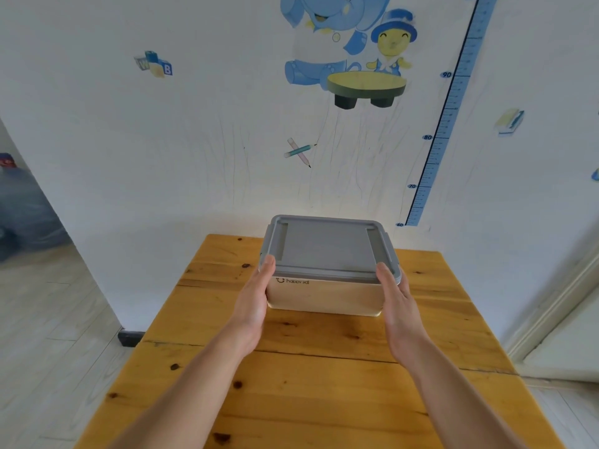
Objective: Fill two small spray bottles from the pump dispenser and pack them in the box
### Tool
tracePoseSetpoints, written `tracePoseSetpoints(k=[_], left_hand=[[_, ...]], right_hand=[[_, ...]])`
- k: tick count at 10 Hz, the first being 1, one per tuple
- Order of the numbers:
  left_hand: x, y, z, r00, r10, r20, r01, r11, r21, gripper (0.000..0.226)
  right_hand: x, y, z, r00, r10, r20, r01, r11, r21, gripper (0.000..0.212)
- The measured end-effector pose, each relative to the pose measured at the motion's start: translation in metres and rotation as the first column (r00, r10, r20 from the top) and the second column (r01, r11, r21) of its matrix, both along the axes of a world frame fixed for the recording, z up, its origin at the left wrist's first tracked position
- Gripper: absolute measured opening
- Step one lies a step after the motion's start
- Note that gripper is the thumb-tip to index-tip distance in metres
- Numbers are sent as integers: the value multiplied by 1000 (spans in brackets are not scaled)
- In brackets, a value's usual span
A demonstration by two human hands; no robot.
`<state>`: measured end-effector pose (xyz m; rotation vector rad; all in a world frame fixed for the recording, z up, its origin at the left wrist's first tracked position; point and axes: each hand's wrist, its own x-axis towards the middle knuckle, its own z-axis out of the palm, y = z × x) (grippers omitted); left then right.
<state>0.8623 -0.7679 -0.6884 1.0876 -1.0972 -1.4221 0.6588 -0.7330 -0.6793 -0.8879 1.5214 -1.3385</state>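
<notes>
Table: a knotty orange-brown wooden plank table [291, 384] is seen from its near edge to the wall.
Left hand: the left hand [252, 303] is stretched flat, fingers together and extended, palm turned inward, and is pressed against the box's side at 9 o'clock; its fingertips [268, 262] reach the lid's rim.
Right hand: the right hand [397, 306] is likewise flat with extended fingers, and is laid against the box's side at 3 o'clock, fingertips at the lid's corner.
Grip: the box is clasped between the two open palms; no fingers are curled around it.
Box: a beige rectangular plastic storage box [324, 296] with dark lettering on its front is seen at 12 o'clock from the hands, on the far half of the table; whether its base touches the wood cannot be told.
Lid: a flat grey plastic lid [327, 246] is seated on the box, so the contents are hidden.
Wall: a white wall [194, 140] carries a blue cartoon elephant sticker [321, 37] at 12 o'clock and a blue height-chart strip [450, 118] at 1 o'clock.
Floor: pale floor planks [48, 319] are seen at 9 o'clock.
</notes>
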Motion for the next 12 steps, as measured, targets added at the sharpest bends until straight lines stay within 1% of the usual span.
tracePoseSetpoints(k=[1, 2, 3, 4, 5, 6, 8, 9, 10, 11, 12], left_hand=[[0, -13, -1, 998, -7, 57, 6, 1000, 14, 107], [-2, -20, 6, 991, -3, 136, 0, 1000, 23, 112], [-3, -27, 11, 978, -1, 208, -8, 999, 41, 85], [-4, -35, 10, 952, 12, 307, -28, 999, 47, 77], [-6, -43, 11, 930, 20, 366, -39, 998, 43, 77], [-8, -47, 10, 923, 23, 384, -46, 998, 50, 77], [-9, -45, 11, 910, 37, 412, -63, 997, 49, 74], [-10, -45, 11, 895, 46, 443, -65, 997, 27, 74], [-10, -45, 11, 889, 47, 455, -69, 997, 32, 73], [-13, -42, 14, 884, 58, 464, -79, 997, 25, 71], [-12, -42, 14, 879, 70, 472, -90, 996, 19, 72]], right_hand=[[-4, -12, 0, 1000, 11, -17, -11, 1000, 2, 63], [-6, -21, 0, 1000, 1, -21, 0, 1000, 27, 69], [-8, -30, 2, 1000, -13, -14, 14, 999, 41, 73], [-9, -36, 4, 999, -26, -22, 27, 998, 47, 73], [-11, -43, 4, 999, -28, -37, 29, 999, 33, 72], [-13, -47, 4, 998, -27, -49, 27, 1000, 1, 67], [-14, -46, 3, 998, -19, -65, 20, 1000, 3, 68], [-14, -45, 5, 998, -12, -61, 11, 1000, -20, 64], [-15, -45, 5, 997, -7, -78, 5, 1000, -22, 64], [-15, -43, 6, 996, -13, -88, 13, 1000, 1, 71], [-22, -39, 15, 997, -58, -59, 55, 997, -47, 75]])
